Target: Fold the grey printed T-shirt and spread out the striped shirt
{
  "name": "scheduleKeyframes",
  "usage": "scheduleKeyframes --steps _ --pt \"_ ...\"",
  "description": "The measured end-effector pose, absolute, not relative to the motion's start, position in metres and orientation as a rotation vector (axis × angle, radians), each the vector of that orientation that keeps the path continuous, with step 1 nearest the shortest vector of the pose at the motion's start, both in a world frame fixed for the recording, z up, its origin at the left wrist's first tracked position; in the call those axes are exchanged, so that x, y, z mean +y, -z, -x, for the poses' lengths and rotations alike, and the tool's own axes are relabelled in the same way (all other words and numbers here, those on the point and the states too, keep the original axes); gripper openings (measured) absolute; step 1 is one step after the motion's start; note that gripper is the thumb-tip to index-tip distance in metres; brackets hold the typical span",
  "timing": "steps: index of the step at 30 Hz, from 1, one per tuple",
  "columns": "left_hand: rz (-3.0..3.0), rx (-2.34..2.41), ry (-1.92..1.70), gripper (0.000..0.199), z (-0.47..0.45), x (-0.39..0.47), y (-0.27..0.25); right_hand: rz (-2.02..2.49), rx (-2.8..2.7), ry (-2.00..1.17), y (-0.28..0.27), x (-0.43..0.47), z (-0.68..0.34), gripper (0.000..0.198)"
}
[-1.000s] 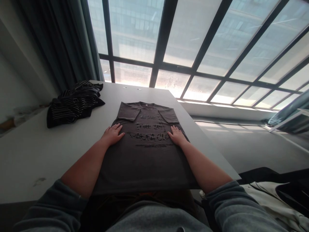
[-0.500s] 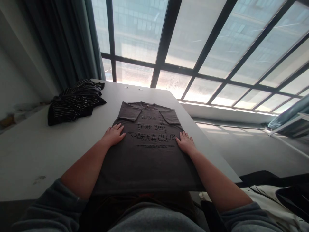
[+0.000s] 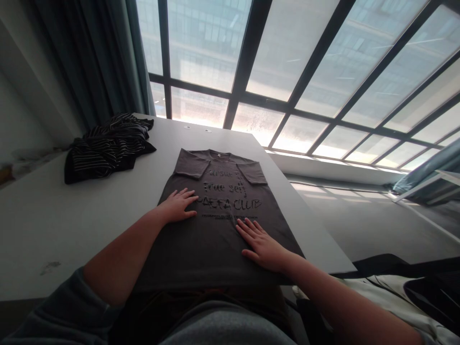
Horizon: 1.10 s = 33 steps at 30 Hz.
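Though near striped clothing (image 3: 108, 152) on table (image 3: 82, 215), T-shirt (image 3: 206, 249) under left hand (image 3: 177, 206) and right hand (image 3: 264, 247), fingers apart

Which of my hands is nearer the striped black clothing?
Left: your left hand is on the grey shirt, right of the striped black clothing; your right hand is farther right and closer to your body.

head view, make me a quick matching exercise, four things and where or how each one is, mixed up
1. dark shirt
2. striped clothing
3. left hand
4. right hand

A. heaped near the curtain
B. over the shirt, closer to the person's body
C. laid out, sleeves folded inward
D. at one end of the large lettering

Pairs: 1-C, 2-A, 3-D, 4-B
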<state>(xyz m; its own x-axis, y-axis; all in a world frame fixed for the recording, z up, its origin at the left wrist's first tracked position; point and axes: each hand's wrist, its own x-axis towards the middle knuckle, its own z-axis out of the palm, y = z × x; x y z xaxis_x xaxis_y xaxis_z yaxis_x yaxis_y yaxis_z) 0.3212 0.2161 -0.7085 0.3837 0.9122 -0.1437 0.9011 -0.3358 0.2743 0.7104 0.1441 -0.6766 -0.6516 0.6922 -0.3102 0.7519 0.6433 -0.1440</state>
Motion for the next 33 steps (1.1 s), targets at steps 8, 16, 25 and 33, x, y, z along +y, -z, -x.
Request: scheduleKeyframes --steps 8,16,25,33 --pt "-2.374 1.473 -0.071 0.08 -0.321 0.214 0.708 -0.808 2.691 0.682 0.657 0.103 -0.673 0.089" --pt "-2.357 1.456 -0.053 0.09 -0.319 0.218 0.714 -0.497 2.796 0.712 0.647 0.122 -0.664 0.074" --pt "-2.361 1.42 -0.051 0.1 -0.31 0.221 0.714 -1.496 2.551 0.235 0.693 0.239 -0.645 0.08" --pt "-2.328 1.686 -0.283 0.054 -0.313 0.217 0.702 -0.946 2.795 0.259 0.7 0.166 -0.603 0.086"
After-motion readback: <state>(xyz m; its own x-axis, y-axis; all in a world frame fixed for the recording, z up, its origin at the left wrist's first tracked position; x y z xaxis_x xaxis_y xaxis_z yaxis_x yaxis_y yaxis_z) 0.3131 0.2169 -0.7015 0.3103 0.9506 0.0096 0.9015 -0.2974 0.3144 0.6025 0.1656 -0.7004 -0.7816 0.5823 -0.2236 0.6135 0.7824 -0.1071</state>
